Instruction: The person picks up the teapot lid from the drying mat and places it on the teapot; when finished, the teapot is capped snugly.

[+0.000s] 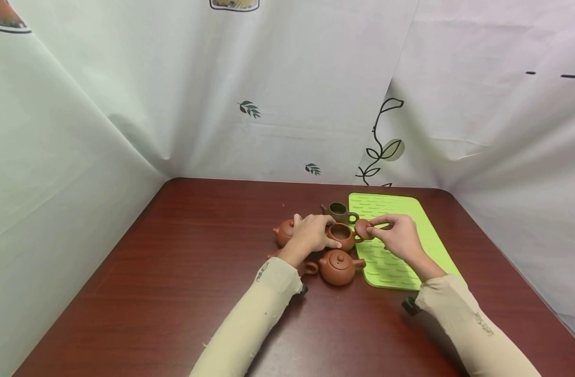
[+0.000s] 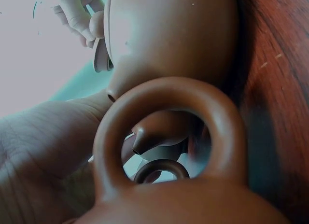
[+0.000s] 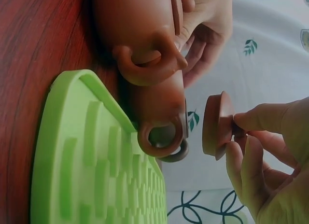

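My right hand pinches a reddish-brown teapot lid by its knob, above the edge of the green mat. In the right wrist view the lid is tilted and apart from the pots. With thumb and fingers spread round its body, my left hand holds a lidless clay teapot whose opening faces up. In front of it stands a lidded teapot. A darker lidless teapot is just behind. Left of the hand is another reddish teapot; one more teapot is partly hidden under my left forearm.
The bright green ridged mat lies on the dark red wooden table, right of the close cluster of teapots. Pale printed fabric hangs round the table's back and sides.
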`<state>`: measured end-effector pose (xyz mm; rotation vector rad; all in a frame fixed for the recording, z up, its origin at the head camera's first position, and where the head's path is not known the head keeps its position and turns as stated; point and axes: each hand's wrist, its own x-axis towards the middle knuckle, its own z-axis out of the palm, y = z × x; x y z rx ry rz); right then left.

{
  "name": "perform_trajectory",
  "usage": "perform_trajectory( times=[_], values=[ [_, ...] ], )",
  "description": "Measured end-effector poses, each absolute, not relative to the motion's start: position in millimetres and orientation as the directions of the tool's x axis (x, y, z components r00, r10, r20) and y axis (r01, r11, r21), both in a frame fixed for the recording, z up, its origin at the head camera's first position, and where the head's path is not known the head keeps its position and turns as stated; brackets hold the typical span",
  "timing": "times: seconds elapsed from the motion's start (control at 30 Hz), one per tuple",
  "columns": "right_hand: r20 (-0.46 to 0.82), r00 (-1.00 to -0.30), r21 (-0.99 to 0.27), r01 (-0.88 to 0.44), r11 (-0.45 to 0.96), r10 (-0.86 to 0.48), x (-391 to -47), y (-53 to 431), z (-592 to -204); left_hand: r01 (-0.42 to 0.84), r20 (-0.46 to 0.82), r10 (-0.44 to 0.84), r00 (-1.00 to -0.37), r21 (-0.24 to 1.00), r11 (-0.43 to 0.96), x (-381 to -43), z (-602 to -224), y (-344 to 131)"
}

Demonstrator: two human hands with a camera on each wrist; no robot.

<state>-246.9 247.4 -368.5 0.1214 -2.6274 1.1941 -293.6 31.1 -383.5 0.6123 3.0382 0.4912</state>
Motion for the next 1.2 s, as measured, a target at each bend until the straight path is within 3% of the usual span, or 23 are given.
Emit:
perform_trajectory(
  times=[1.2],
  values=[
    [0.22,-0.974,-0.722,-0.203,0.661,-0.059,-258.8,216.2,-371.3,0.36,0.02,0.368,-0.93,0.266,0.894,-293.0,-378.7,32.0]
  ],
)
